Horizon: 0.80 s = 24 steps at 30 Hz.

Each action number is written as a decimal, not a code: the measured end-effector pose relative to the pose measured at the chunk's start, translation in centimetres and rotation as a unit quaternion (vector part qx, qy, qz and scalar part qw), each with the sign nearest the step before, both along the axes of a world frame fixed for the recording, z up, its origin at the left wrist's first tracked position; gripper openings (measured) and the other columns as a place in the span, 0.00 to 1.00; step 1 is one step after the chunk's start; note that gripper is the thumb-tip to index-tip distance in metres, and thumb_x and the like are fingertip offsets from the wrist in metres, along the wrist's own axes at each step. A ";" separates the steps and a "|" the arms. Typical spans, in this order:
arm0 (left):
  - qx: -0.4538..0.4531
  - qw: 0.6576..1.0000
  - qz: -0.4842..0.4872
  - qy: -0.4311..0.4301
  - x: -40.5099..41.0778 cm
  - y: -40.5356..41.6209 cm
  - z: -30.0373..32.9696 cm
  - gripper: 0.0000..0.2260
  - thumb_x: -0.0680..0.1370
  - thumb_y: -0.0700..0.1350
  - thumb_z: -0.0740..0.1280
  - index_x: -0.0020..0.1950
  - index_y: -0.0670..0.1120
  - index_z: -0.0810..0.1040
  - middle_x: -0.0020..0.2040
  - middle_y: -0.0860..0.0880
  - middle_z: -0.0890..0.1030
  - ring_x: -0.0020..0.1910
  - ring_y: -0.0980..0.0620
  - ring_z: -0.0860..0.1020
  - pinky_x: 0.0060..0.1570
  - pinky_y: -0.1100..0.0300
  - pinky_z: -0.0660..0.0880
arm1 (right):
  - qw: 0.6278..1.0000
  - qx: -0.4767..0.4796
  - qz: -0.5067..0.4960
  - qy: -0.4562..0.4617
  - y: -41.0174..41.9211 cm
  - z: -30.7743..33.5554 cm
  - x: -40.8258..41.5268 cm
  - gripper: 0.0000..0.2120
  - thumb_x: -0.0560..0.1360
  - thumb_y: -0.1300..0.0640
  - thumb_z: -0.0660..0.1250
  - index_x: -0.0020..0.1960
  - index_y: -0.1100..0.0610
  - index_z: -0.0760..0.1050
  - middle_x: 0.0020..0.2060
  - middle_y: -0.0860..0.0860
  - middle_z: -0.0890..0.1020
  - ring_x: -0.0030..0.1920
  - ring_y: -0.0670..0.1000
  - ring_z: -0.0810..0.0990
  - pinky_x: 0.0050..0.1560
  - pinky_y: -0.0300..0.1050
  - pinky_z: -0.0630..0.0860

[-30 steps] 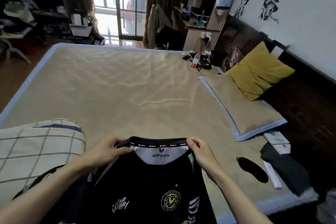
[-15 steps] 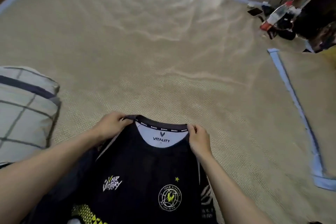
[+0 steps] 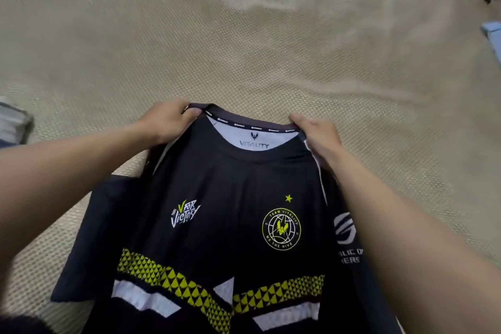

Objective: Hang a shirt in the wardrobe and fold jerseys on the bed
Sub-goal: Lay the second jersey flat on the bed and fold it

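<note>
Black jersey [image 3: 225,214] front-up over the woven beige bed mat [image 3: 244,49], collar away from the wearer; inner neck reads "VITALITY"; chest script "V FOR VICTORY"; round crest "TEAM VITALITY – WE THE HIVE" under a yellow star; yellow triangle band and white bars lower down; left hand [image 3: 165,123] and right hand [image 3: 315,135] each pinch a shoulder beside the collar, fingers curled on the cloth.

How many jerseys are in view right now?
1: the black jersey lies front-up on the bed, left hand and right hand gripping its shoulders beside the collar. Others may be out of frame.
</note>
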<state>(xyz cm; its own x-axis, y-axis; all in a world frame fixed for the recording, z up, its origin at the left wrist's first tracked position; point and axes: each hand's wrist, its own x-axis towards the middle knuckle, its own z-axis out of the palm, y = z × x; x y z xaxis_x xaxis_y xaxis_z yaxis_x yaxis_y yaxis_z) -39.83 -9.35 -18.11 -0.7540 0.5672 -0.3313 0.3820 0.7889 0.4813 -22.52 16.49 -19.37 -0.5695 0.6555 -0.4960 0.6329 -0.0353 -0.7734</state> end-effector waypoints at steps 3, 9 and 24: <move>0.004 1.000 -0.004 -0.004 -1.4 1.7 -1.3 0.11 0.85 0.50 0.58 0.46 0.45 0.71 0.45 0.48 0.75 0.47 0.46 0.73 0.44 0.56 0.63 | 0.998 -0.047 -0.010 -0.035 1.3 -0.4 -1.0 0.24 0.68 0.39 0.78 0.40 0.62 0.87 0.35 0.53 0.87 0.33 0.50 0.84 0.47 0.47 0.81; 0.007 0.995 -0.038 -0.089 -2.8 2.3 -1.8 0.12 0.84 0.48 0.58 0.53 0.39 0.71 0.49 0.44 0.75 0.51 0.46 0.73 0.47 0.54 0.65 | 0.995 -0.082 -0.035 -0.048 2.1 -1.0 -2.2 0.32 0.61 0.32 0.79 0.44 0.62 0.87 0.39 0.55 0.88 0.43 0.56 0.88 0.56 0.52 0.83; 0.024 0.985 0.033 -0.168 -2.6 2.3 -0.2 0.17 0.85 0.52 0.55 0.51 0.41 0.74 0.48 0.45 0.79 0.47 0.47 0.75 0.57 0.46 0.73 | 0.999 0.048 0.015 0.005 3.5 1.6 -1.1 0.18 0.65 0.41 0.81 0.43 0.53 0.84 0.42 0.47 0.87 0.47 0.49 0.86 0.53 0.48 0.82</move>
